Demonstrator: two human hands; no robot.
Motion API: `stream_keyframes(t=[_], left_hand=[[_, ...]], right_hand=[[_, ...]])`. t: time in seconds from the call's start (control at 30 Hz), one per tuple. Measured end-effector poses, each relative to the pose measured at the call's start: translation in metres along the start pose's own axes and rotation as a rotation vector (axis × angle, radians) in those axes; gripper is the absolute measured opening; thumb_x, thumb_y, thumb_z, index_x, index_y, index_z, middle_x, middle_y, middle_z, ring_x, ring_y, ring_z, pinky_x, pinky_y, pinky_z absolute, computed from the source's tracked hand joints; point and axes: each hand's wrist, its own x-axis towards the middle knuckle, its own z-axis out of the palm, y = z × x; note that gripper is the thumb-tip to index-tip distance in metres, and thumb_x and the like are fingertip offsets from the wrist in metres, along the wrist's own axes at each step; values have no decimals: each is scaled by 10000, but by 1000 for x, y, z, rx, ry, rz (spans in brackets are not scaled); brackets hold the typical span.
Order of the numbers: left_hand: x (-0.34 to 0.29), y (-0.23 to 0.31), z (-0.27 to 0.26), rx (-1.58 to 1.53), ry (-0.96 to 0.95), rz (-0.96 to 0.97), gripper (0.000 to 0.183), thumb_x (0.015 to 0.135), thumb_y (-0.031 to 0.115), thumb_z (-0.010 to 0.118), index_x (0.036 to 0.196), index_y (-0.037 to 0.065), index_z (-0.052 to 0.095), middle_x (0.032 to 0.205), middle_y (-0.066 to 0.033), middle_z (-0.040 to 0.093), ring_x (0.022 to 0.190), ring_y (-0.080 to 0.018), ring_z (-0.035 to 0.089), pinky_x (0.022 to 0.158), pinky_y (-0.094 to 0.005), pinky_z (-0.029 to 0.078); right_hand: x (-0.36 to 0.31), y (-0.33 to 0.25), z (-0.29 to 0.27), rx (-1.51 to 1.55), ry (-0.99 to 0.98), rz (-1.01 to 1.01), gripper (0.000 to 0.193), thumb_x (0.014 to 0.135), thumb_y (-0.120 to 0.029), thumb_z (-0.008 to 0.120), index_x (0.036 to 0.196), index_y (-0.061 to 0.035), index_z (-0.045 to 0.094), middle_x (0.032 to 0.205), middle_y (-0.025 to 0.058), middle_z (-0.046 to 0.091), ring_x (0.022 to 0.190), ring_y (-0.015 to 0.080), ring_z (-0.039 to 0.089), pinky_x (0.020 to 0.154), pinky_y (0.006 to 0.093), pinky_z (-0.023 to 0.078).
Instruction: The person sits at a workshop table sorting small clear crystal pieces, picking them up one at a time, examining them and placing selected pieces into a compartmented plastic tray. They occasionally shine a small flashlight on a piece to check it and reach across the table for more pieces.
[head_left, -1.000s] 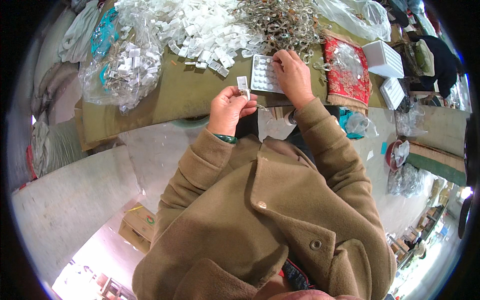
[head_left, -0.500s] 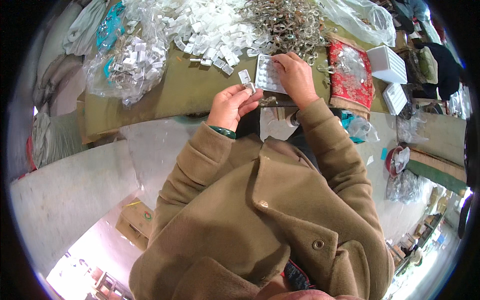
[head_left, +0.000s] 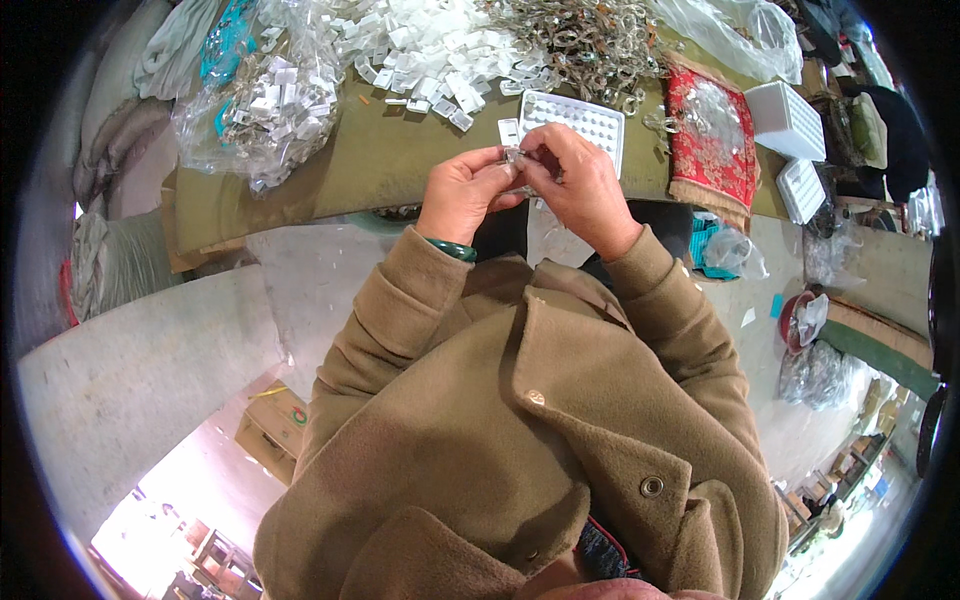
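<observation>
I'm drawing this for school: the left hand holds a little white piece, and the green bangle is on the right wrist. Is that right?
Not quite: the head view shows the green bangle on the left wrist. The left hand does hold a little white piece.

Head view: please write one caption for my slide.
Left hand and right hand together at a small white piece, near a white tray and piled white parts.
</observation>
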Motion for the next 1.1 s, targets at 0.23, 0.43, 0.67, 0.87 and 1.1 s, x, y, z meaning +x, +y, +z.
stream_keyframes(t=[0.23,0.43,0.67,0.87,1.1], left_hand=[[-4,5,-7,87,9,-27,304,915,45,574,1211,-22,591,1057,-73,661,933,-128,654,733,-215,556],[2,6,-10,-150,18,-94,300,912,66,599,1197,-25,593,1025,-91,676,864,-114,666,746,-187,563],[8,-3,-10,-83,69,9,263,910,98,624,1145,-21,622,980,-74,681,821,-101,661,710,-189,554],[9,2,-12,-63,170,17,227,914,142,626,1089,0,649,923,-52,686,801,-96,654,632,-203,536],[9,0,-14,-20,118,-40,207,923,224,619,989,33,665,901,-64,692,773,-90,655,572,-194,512]], right_hand=[[-1,5,12,41,18,-37,46,810,-50,627,848,-56,601,768,122,594,702,325,615,595,375,494],[1,12,16,-25,59,-112,59,807,-30,619,856,-61,615,755,114,592,692,309,619,588,377,499],[6,22,20,-50,22,-201,92,823,5,614,909,-10,643,817,118,622,733,272,638,622,326,510],[19,37,11,270,36,189,137,906,-65,595,997,-17,686,869,50,656,695,100,618,601,281,520],[38,65,23,-332,169,-67,110,851,-77,605,934,-84,677,861,116,605,744,322,627,633,376,512]])
